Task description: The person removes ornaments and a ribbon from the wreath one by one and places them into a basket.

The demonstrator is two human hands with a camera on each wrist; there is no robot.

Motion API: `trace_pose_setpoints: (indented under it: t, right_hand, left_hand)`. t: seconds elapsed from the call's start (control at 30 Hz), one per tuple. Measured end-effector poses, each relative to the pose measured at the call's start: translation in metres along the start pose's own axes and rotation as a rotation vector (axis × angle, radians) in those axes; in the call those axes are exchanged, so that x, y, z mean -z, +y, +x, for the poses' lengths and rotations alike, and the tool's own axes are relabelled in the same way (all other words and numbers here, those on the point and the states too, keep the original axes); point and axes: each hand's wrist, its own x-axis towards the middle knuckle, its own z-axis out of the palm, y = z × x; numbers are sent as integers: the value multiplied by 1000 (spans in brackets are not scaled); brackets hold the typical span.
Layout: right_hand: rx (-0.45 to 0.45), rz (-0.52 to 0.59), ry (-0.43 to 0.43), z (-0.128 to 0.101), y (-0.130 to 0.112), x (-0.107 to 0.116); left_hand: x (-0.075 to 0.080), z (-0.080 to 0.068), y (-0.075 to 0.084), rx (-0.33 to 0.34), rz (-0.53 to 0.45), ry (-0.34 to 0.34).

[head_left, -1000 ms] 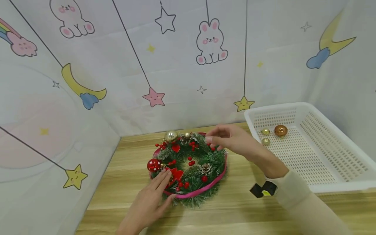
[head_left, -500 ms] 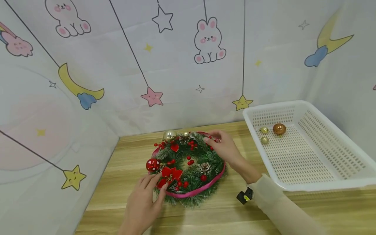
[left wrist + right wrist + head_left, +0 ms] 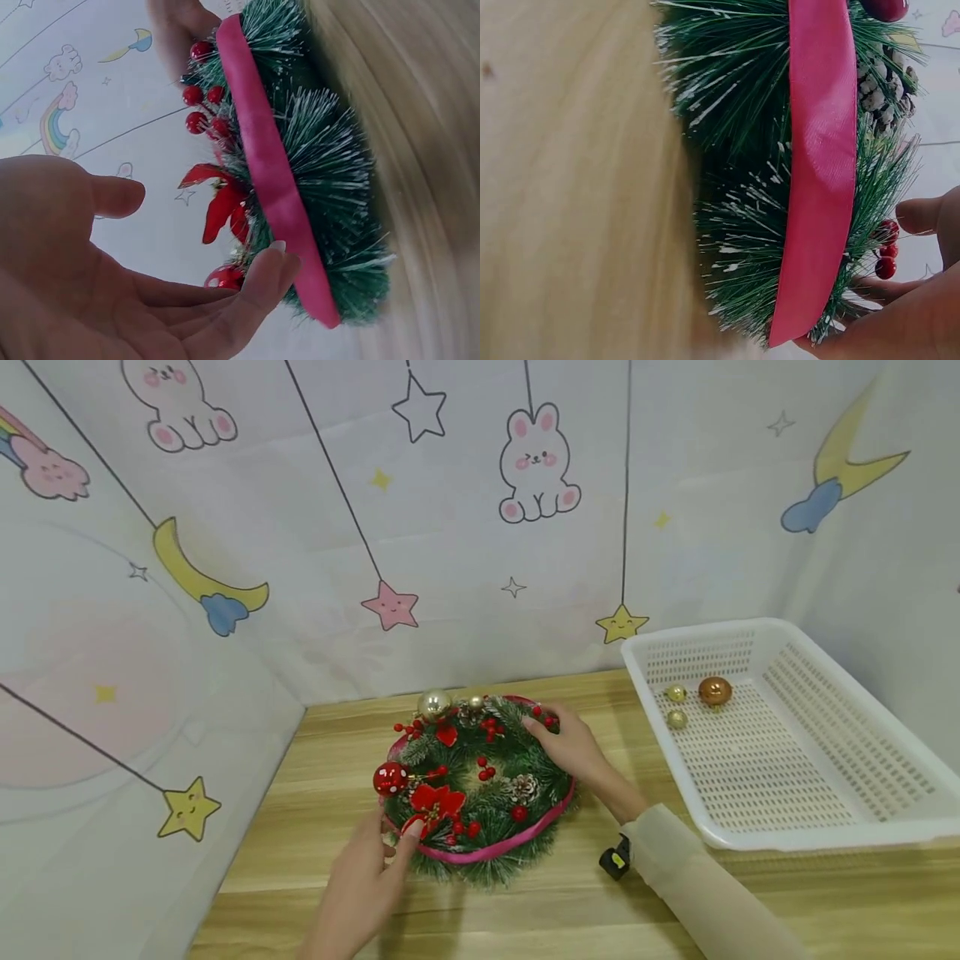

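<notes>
A green Christmas wreath [image 3: 498, 793] lies on the table, trimmed with red berries, pine cones, a red poinsettia [image 3: 433, 806] and a pink ribbon [image 3: 262, 142] round its side. A red dotted bauble [image 3: 392, 778] sits on its left, a pale gold bauble [image 3: 435, 705] at its back. My left hand [image 3: 367, 868] is at the front left; in the left wrist view its fingertips meet the ribbon while the thumb stands away. My right hand [image 3: 573, 747] grips the wreath's back right edge, thumb on top, fingers round the outside, partly hidden behind greenery in the right wrist view.
To the right stands a white plastic basket [image 3: 720, 810] with a copper bauble [image 3: 715, 692] and two small gold baubles [image 3: 677, 719] inside. Behind the wooden table [image 3: 300, 827] hangs a white cloth [image 3: 465, 635] printed with rabbits, stars and moons.
My right hand has come down and left onto the wreath's back right edge. My left hand has slid off the poinsettia to the wreath's outer left side. The wreath has barely moved.
</notes>
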Motion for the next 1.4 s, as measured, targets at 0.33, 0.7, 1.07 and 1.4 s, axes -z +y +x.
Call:
trace_pose_setpoints:
  t: [0.33,0.7,1.07,1.4]
  right_hand:
    - [-44,-14,-12,-15,5,-3]
    - [-18,-82,-56,-52,3,-1]
    - [-102,-32,-122,-94,-4,5]
    - [-111,0,-188,-126,-7,-2]
  left_hand:
    - [-8,12,1,10,-17,-110]
    - [1,39,-8,-25,-98,-181]
    - [16,81,-33,-61,-353,-248]
    - [18,123,-41,-60,-417,-249]
